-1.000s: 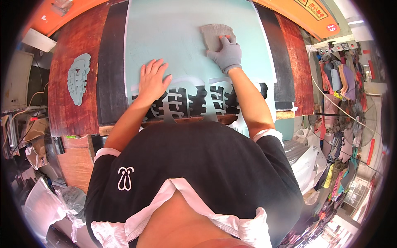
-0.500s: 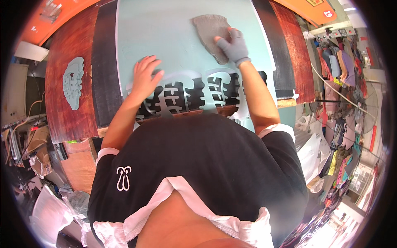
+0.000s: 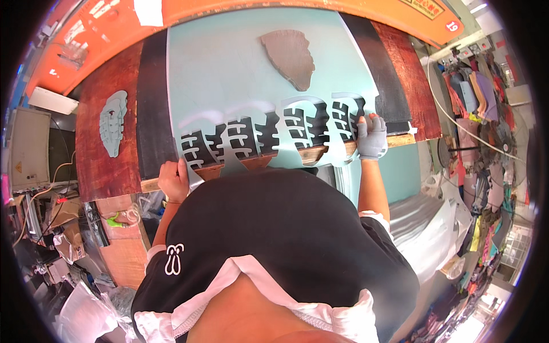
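Left grip (image 3: 173,180) and right grip (image 3: 373,139) hold near corners of the green sheet (image 3: 226,68).

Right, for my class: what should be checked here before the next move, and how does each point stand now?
1. Left grip at the sheet's near left corner: ok.
2. Right grip at the sheet's near right edge: ok.
3. Firm hold on both sides: cannot tell; the fingers partly hide the contact.
4. Gloves on both: not ok; the right is gloved, the left bare.
5. Sheet free of loose items: not ok; the grey-brown piece lies on it.
6. Pale green cut shapes apart from the sheet: ok; they lie on the red-brown board to the left.
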`<action>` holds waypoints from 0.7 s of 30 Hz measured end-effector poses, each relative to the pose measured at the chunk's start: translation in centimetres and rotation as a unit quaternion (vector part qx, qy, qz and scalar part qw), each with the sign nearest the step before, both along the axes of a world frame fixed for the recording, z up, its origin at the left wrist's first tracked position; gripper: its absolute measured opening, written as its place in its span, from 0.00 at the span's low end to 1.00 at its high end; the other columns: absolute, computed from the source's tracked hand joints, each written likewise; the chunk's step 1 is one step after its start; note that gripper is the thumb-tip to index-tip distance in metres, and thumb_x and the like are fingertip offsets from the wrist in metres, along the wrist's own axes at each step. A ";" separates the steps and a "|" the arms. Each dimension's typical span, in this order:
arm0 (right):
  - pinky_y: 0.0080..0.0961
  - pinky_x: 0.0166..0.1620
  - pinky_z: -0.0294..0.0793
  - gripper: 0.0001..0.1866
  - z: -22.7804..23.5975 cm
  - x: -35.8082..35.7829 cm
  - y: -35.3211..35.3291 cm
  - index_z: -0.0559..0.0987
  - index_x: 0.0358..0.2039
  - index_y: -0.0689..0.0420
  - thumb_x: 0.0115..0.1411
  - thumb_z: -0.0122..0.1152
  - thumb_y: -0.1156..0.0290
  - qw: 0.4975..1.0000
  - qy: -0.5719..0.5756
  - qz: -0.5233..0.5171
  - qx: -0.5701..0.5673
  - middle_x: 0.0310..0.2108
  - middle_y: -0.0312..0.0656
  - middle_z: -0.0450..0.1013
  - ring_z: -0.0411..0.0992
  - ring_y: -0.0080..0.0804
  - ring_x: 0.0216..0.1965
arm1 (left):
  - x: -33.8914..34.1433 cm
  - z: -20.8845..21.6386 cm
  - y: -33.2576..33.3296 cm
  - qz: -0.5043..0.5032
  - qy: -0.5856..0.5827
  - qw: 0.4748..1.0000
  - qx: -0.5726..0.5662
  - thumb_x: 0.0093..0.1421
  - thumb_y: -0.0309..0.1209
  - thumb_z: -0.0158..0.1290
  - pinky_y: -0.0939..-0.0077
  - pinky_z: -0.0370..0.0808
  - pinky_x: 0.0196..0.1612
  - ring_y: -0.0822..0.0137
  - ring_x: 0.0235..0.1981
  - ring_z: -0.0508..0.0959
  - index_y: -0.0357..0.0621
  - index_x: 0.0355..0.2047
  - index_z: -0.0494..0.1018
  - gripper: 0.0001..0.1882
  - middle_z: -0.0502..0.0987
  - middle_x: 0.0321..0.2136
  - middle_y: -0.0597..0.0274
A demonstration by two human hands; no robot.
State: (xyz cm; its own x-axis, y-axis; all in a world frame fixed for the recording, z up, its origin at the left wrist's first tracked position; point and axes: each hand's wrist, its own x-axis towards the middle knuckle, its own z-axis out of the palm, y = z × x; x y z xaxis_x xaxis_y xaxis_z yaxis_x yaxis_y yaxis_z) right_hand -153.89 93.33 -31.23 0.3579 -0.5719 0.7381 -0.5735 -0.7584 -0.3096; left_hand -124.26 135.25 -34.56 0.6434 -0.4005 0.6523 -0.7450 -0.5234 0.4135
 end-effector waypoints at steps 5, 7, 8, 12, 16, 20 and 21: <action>0.35 0.40 0.69 0.10 0.1 1.1 -0.9 0.75 0.31 0.60 0.54 0.58 0.67 0.998 -0.045 0.048 0.005 0.30 0.47 0.72 0.70 0.46 0.35 | 0.2 -0.4 -0.1 0.012 -0.046 0.999 -0.003 0.58 0.30 0.52 0.62 0.62 0.21 0.55 0.18 0.66 0.40 0.13 0.62 0.18 0.63 0.15 0.57; 0.37 0.39 0.69 0.09 -0.5 1.4 -1.5 0.76 0.31 0.59 0.55 0.56 0.66 0.998 -0.036 0.044 0.001 0.30 0.48 0.73 0.71 0.47 0.34 | 0.5 -0.8 -0.5 0.014 -0.030 0.999 0.015 0.59 0.33 0.51 0.62 0.64 0.23 0.54 0.20 0.67 0.39 0.14 0.63 0.18 0.64 0.15 0.55; 0.38 0.38 0.70 0.10 -0.6 1.5 -1.8 0.76 0.31 0.59 0.56 0.55 0.65 0.997 -0.037 0.062 0.001 0.30 0.49 0.73 0.71 0.48 0.34 | 0.7 -1.2 -0.6 0.020 -0.046 0.999 -0.004 0.59 0.33 0.50 0.61 0.64 0.23 0.54 0.20 0.67 0.39 0.14 0.63 0.19 0.65 0.16 0.55; 0.40 0.35 0.69 0.13 3.0 2.6 -4.3 0.74 0.25 0.57 0.58 0.50 0.61 0.979 -0.014 0.170 0.109 0.26 0.50 0.72 0.71 0.50 0.31 | 1.1 -2.4 -0.9 0.039 -0.011 0.999 0.001 0.61 0.37 0.47 0.59 0.67 0.28 0.52 0.24 0.69 0.38 0.15 0.65 0.20 0.67 0.18 0.54; 0.36 0.33 0.66 0.19 13.4 4.5 -7.5 0.74 0.27 0.61 0.61 0.42 0.58 0.961 -0.207 0.130 0.129 0.22 0.48 0.70 0.70 0.43 0.27 | 1.1 -3.1 -0.9 0.065 -0.018 0.998 0.001 0.61 0.38 0.46 0.58 0.67 0.29 0.52 0.25 0.70 0.39 0.16 0.66 0.20 0.68 0.19 0.54; 0.31 0.35 0.66 0.17 13.8 3.1 -8.5 0.73 0.29 0.62 0.61 0.44 0.60 0.910 -0.189 0.301 0.213 0.23 0.45 0.70 0.68 0.37 0.28 | 1.1 -4.1 -0.7 0.096 -0.022 0.995 -0.001 0.61 0.38 0.46 0.57 0.67 0.30 0.50 0.26 0.70 0.40 0.16 0.64 0.20 0.67 0.19 0.54; 0.30 0.35 0.66 0.17 11.5 1.2 -8.4 0.73 0.29 0.63 0.61 0.45 0.61 0.903 -0.167 0.318 0.235 0.24 0.45 0.69 0.68 0.36 0.28 | 1.2 -4.4 -0.7 0.100 -0.024 0.995 -0.001 0.61 0.38 0.46 0.57 0.67 0.30 0.50 0.26 0.70 0.40 0.15 0.64 0.20 0.67 0.19 0.54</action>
